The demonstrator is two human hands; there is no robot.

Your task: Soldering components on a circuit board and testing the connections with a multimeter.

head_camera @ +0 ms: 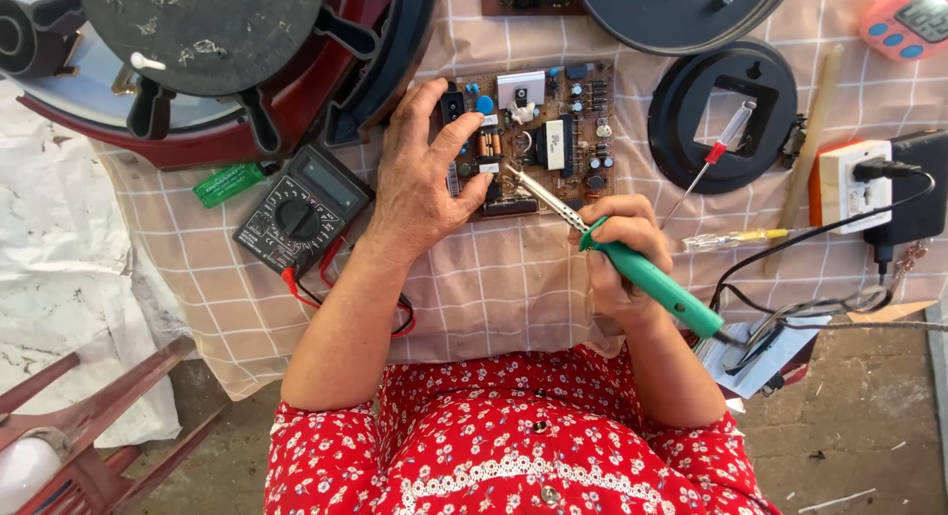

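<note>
Brown circuit board (538,140) flat on checked cloth (494,278); left hand (420,174) spread open, pressing on board's left edge; right hand (617,248) just below board, fist closed around green-handled soldering iron (617,253), tip touching board; black multimeter (301,209) left of board.

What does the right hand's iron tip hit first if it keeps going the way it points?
Probably the circuit board. The right hand aims the soldering iron up-left, with its tip already among the parts near the board's middle, beside the left hand. Whether it touches yet is unclear.
</note>
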